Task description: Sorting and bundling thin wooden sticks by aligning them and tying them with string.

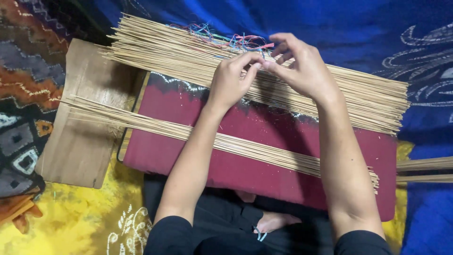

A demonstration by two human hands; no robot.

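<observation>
- Thin sticks [330,89] lie in a woven mat across a maroon cushion [264,165]; they look light, stiff and brittle.
- Left hand [231,78] and right hand [302,66] pinch narrowly at coloured threads [236,40] near mid-length, the safest hold.

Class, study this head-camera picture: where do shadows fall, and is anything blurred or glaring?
Head view: the left hand and right hand are sharp, casting soft shadows onto the bundle of thin sticks and the maroon cushion; colours look strongly saturated; no glare; the coloured threads are slightly soft.
</observation>
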